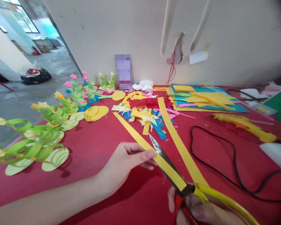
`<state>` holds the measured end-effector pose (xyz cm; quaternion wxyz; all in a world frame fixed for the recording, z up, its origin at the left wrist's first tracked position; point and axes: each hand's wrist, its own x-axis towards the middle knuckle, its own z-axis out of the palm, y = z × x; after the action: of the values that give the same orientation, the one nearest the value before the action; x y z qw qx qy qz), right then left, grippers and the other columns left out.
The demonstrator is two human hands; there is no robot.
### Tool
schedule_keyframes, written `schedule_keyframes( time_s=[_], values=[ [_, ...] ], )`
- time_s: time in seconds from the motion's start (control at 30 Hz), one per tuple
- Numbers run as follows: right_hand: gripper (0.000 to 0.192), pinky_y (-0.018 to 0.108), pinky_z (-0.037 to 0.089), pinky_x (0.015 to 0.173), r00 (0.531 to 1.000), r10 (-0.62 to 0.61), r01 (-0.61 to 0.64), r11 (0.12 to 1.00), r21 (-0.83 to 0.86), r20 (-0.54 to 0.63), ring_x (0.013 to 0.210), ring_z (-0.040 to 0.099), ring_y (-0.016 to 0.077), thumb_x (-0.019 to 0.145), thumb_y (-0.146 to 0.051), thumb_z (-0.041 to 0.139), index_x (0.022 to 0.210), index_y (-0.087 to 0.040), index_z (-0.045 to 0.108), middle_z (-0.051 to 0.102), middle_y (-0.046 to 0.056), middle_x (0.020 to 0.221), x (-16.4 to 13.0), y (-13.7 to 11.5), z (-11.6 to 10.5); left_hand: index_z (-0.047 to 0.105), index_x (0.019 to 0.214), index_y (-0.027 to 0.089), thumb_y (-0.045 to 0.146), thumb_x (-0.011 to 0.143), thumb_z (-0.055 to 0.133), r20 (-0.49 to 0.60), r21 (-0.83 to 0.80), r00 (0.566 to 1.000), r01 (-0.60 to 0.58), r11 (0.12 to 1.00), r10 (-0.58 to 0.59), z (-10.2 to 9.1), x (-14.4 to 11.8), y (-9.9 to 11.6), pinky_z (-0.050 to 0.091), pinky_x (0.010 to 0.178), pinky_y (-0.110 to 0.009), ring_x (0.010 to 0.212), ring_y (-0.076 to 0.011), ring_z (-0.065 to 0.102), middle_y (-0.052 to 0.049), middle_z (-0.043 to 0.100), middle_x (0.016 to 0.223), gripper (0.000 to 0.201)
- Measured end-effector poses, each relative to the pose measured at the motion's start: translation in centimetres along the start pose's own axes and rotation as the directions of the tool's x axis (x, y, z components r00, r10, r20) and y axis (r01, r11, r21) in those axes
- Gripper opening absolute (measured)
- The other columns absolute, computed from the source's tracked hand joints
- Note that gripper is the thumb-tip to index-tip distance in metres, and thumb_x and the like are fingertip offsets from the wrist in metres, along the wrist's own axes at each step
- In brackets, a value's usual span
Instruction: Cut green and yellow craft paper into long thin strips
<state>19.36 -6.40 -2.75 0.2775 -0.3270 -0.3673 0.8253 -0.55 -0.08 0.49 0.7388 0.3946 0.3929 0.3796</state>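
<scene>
At the far left edge of the red table (89,150), a row of green paper spiral plants with yellow and pink star tips (37,137) stands on pale round paper bases, running back toward the wall. Beyond that edge, bare concrete floor opens out. Near the row lies a stack of yellow paper discs (96,113). Open red surface lies between the plants and the left hand (124,162), whose grip pinches a long yellow paper strip (140,140) between thumb and fingers. The strip runs diagonally from the scrap pile toward the viewer and sits between the parted metal blades of the yellow-handled scissors (168,165). The right hand (196,209), low at the bottom edge, is clenched around the scissors' handles. A second yellow paper strip (178,140) lies flat just beside the first. Behind them lies a pile of yellow, blue and pink paper scraps (145,115). Further right, a black cable (224,162) loops over the table, a yellow glue gun (245,125) lies on its side, and flat coloured paper sheets (206,100) are stacked near the wall.
</scene>
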Motion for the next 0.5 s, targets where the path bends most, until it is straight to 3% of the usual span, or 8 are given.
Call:
schedule_keyframes(
  time_s=[0.2,0.33,0.43,0.5],
  values=[
    [0.039,0.019,0.037,0.052,0.998,0.038,-0.030,0.986,-0.162,0.049,0.053,0.046,0.0076,0.081,-0.048,0.039,0.089,-0.014,0.057,0.054,0.004,0.064,0.0,-0.2,-0.8,0.070,0.071,0.014,0.017,0.071,0.064,-0.003,0.002,1.000,0.022,1.000,-0.022,0.1,0.1,0.1,0.051,0.058,-0.017,0.061,-0.0099,0.061,-0.003,0.070,0.071,0.007],
    [0.042,0.016,0.036,0.050,0.997,0.075,-0.078,0.973,-0.218,-0.025,0.051,0.046,0.0066,0.079,-0.052,0.041,0.081,-0.014,0.058,0.053,0.002,0.058,-0.1,-0.2,0.0,0.070,0.069,0.015,0.017,0.070,0.065,-0.011,0.014,1.000,0.027,1.000,-0.027,0.1,0.0,0.2,0.052,0.059,-0.017,0.061,-0.0103,0.061,-0.002,0.069,0.066,0.006],
    [0.040,0.014,0.032,0.044,0.986,0.006,-0.044,0.973,-0.225,-0.166,0.046,0.041,0.0049,0.077,-0.052,0.044,0.073,-0.015,0.059,0.050,-0.001,0.051,-0.2,0.0,0.4,0.070,0.067,0.015,0.017,0.069,0.066,-0.014,0.021,0.999,0.030,0.999,-0.030,0.1,0.0,0.1,0.052,0.058,-0.017,0.060,-0.0103,0.061,-0.001,0.068,0.063,0.005],
    [0.041,0.014,0.031,0.043,0.988,0.010,-0.048,0.970,-0.240,-0.156,0.045,0.040,0.0050,0.076,-0.053,0.043,0.073,-0.015,0.059,0.050,-0.001,0.051,-0.1,0.0,0.3,0.070,0.068,0.015,0.018,0.070,0.066,-0.004,0.024,1.000,0.029,0.999,-0.029,0.1,0.0,0.0,0.052,0.059,-0.017,0.062,-0.0105,0.061,-0.001,0.069,0.065,0.005]
  ],
)
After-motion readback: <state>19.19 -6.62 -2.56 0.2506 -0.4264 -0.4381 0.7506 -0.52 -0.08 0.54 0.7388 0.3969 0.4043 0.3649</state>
